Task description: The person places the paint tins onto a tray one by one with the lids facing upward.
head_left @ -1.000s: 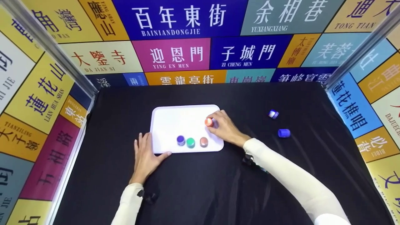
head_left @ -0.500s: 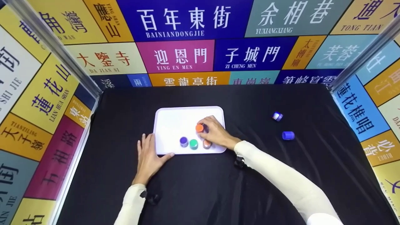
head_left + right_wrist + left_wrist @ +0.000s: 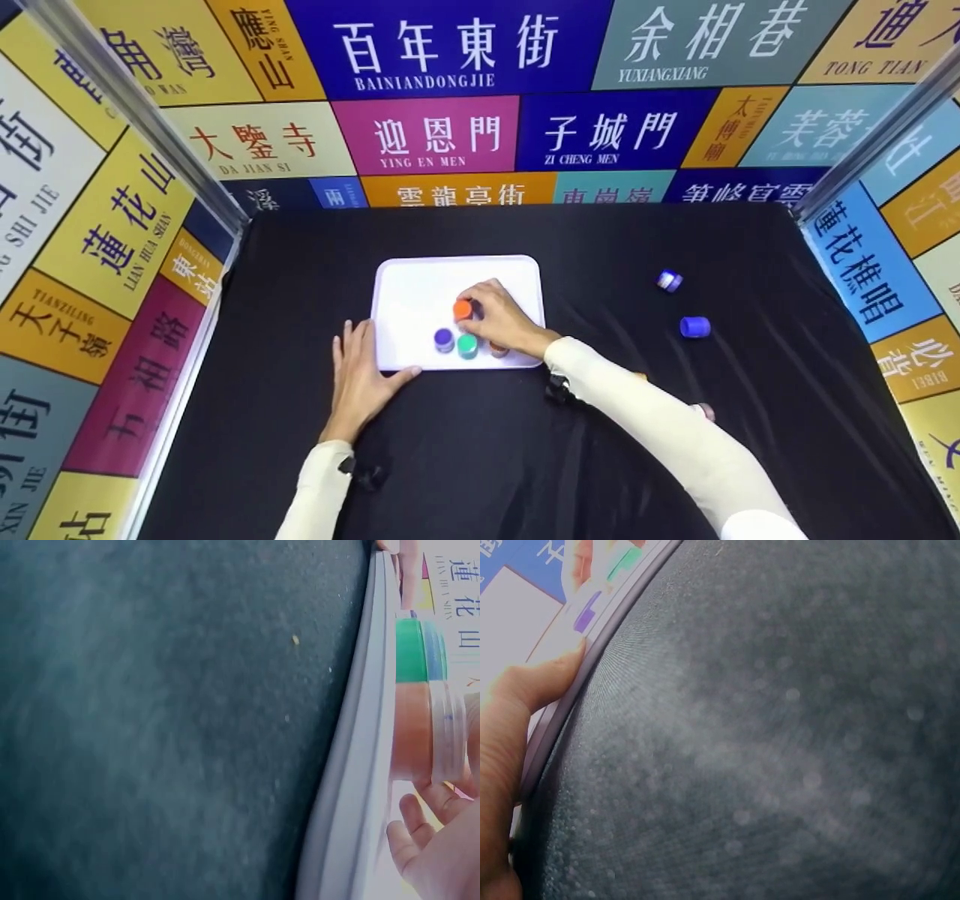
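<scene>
A white rounded tray [image 3: 409, 289] lies on the black cloth. My left hand [image 3: 360, 386] rests against its front left corner, fingers straight along the left side and thumb [image 3: 551, 679] on the front rim. Between thumb and fingers my right hand [image 3: 504, 322] pinches a small orange jar [image 3: 463, 310] over the tray, behind the others; whether it touches the tray I cannot tell. Along the front stand a purple jar [image 3: 443, 340], a green jar [image 3: 467, 346] and a brownish jar [image 3: 412, 731] with a clear rim, partly covered by the right hand in the head view.
To the tray's right, a dark blue jar [image 3: 669, 280] and a violet jar [image 3: 695, 327] lie on their sides. Two small items, one orange-yellow [image 3: 640, 376] and one pinkish-brown [image 3: 703, 411], peek out beside the right sleeve. Sign-covered panels [image 3: 435, 135] enclose the table.
My right hand has carried the orange jar leftward from the tray's right side to behind the green jar. The left hand keeps its place at the corner. The view has shifted slightly.
</scene>
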`<action>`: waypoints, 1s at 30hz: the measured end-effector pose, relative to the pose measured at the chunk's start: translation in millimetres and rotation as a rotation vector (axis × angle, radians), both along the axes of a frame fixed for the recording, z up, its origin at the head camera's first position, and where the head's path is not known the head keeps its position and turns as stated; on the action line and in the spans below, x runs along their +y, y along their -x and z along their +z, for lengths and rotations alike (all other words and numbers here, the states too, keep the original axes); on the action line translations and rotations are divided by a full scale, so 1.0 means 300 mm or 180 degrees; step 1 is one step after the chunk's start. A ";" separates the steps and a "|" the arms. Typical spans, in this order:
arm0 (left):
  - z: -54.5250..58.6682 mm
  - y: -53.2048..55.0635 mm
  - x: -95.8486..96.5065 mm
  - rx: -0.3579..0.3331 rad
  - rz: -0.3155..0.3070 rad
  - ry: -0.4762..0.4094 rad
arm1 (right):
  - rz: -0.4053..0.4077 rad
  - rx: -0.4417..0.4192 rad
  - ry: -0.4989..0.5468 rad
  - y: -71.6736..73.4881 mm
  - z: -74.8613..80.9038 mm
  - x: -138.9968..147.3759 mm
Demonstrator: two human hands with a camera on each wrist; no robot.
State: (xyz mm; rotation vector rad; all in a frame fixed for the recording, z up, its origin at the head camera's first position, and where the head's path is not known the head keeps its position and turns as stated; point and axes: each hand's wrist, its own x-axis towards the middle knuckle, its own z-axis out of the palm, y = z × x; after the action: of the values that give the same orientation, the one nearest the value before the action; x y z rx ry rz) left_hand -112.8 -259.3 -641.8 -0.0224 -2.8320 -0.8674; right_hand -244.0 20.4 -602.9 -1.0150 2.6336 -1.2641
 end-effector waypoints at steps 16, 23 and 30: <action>-0.002 0.008 0.006 0.0013 -0.0011 -0.0012 | 0.0195 -0.0151 -0.0065 0.027 -0.003 0.060; -0.002 0.005 0.002 0.0031 -0.0012 -0.0036 | 0.0134 -0.0116 -0.0264 0.017 0.089 0.164; -0.003 0.000 -0.004 0.0031 -0.0009 -0.0013 | 0.0030 -0.0043 -0.0377 0.018 0.134 0.282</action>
State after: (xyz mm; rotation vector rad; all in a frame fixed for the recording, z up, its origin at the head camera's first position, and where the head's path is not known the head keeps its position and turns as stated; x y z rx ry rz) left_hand -112.7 -260.4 -642.6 -0.0298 -2.8218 -0.8711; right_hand -249.5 104.9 -562.6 -0.9961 2.6539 -1.0942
